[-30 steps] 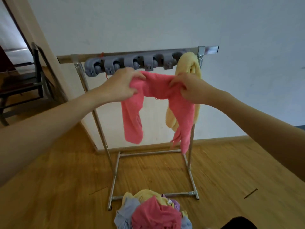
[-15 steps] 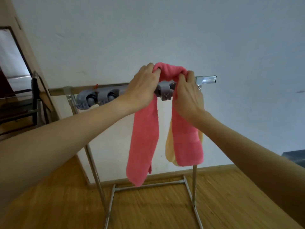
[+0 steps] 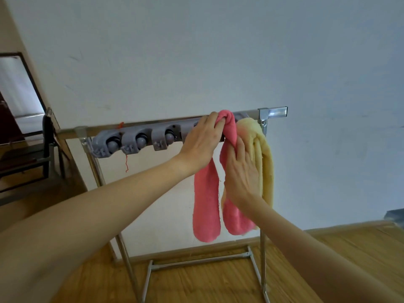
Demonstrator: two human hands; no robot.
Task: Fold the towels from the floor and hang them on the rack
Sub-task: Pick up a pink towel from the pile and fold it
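A pink towel hangs doubled over the grey clip holder on the metal rack, its two ends dangling down. My left hand grips the towel's top fold at the holder. My right hand lies flat with straight fingers against the towel's right strand, just below the fold. A yellow towel hangs from the clip right beside it, touching the pink one.
Three free grey clips sit along the holder to the left. A white wall stands close behind the rack. Wooden floor lies below, and a dark chair stands in the doorway at far left.
The pink towel went from stretched between both hands, up over the rack, to seated at the clip beside the yellow towel. My right hand slid down from the fold onto the hanging strand.
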